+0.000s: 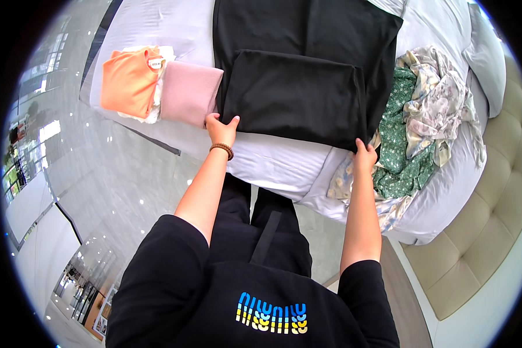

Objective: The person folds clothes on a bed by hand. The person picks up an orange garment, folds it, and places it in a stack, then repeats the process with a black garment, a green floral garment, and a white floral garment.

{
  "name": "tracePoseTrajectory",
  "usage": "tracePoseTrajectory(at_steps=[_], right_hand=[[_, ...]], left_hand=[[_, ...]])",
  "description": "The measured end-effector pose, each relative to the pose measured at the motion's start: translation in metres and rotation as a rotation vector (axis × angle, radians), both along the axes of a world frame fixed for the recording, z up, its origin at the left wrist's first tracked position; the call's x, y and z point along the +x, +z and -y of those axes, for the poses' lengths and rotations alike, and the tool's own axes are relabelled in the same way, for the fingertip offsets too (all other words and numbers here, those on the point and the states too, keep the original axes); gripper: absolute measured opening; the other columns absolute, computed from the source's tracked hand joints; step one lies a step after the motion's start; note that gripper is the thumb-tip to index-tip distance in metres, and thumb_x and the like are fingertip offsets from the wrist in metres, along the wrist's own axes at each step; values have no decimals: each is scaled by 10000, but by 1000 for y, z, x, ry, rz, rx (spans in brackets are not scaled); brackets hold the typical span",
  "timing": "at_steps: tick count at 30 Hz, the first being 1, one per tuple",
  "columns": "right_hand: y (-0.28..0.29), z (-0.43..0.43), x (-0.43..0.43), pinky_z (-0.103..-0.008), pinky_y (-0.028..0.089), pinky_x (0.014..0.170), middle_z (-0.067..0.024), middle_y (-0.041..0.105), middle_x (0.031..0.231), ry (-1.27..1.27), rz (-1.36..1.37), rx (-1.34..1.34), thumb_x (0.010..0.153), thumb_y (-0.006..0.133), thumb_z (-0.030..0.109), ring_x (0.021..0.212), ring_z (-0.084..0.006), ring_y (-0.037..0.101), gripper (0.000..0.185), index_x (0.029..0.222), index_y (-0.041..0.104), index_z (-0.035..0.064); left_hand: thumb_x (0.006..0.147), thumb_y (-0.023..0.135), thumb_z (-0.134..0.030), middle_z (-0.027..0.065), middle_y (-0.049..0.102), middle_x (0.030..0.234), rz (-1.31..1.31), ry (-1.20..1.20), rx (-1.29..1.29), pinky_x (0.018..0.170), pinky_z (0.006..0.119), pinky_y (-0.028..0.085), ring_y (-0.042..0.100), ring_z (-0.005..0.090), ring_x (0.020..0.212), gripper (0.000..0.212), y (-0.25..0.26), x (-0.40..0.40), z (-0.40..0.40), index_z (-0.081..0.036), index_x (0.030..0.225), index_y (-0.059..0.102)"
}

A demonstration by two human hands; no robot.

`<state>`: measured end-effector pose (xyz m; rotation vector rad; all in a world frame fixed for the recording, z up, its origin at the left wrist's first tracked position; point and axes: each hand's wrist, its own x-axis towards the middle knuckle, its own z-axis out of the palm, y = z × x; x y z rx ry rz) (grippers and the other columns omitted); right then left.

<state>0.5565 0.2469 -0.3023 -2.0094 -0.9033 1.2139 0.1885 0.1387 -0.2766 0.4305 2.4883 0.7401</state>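
A large black cloth (296, 95) lies on the bed with its near part folded back over itself in a broad rectangle. My left hand (222, 129) is at the near left corner of that fold, its thumb on the black cloth and its fingers beside a folded pink cloth (190, 92). At the near right corner, my right hand (365, 155) grips the edge of the black cloth, thumb on top and the other fingers partly hidden. Left of the pink cloth, a folded orange garment (128, 85) rests on white fabric (154, 114).
Rumpled green floral fabric (398, 130) and pale patterned fabric (437, 102) lie to the right on the bed's grey sheet (274, 161). A grey pillow (485, 61) and a tufted beige headboard (474, 222) stand beyond them. Shiny tiled floor (126, 174) shows at left.
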Motion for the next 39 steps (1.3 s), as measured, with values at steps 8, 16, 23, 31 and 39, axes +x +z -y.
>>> tracePoseTrajectory(at_steps=[8, 16, 23, 31, 39], right_hand=[[72, 6, -8, -263, 473, 394, -82, 556, 750, -69, -307, -30, 772, 492, 37, 448, -164, 522, 132, 898, 489, -3], [60, 85, 36, -262, 470, 376, -77, 531, 705, -124, -222, -183, 779, 514, 28, 443, -171, 531, 138, 904, 456, 29], [34, 94, 47, -265, 467, 373, -67, 528, 702, -37, -6, -281, 772, 565, 82, 451, -163, 533, 163, 878, 458, 19], [57, 85, 36, -365, 397, 708, -107, 495, 790, 382, 794, 57, 662, 649, 210, 753, -245, 489, 362, 896, 480, -8], [64, 19, -21, -314, 418, 642, -77, 488, 712, 601, 459, 212, 692, 583, 74, 665, -201, 492, 252, 926, 509, 15]], left_hand=[[700, 681, -159, 55, 585, 782, 693, 126, 104, 577, 264, 417, 513, 138, 645, 299, 28, -27, 2, -4, 916, 544], [684, 699, -246, 67, 597, 977, 844, -19, -39, 682, 275, 423, 559, 167, 853, 446, 50, -10, 42, -30, 1043, 547], [715, 669, -244, 49, 593, 881, 839, 298, 39, 621, 225, 403, 552, 131, 767, 359, 44, 16, 73, -26, 975, 553], [772, 589, -114, 45, 608, 845, 615, -15, 186, 702, 259, 444, 551, 109, 770, 203, 24, 11, 90, 28, 916, 564], [782, 602, -234, 106, 619, 852, 475, -90, 155, 731, 293, 438, 578, 179, 784, 301, 22, 21, 96, 19, 939, 555]])
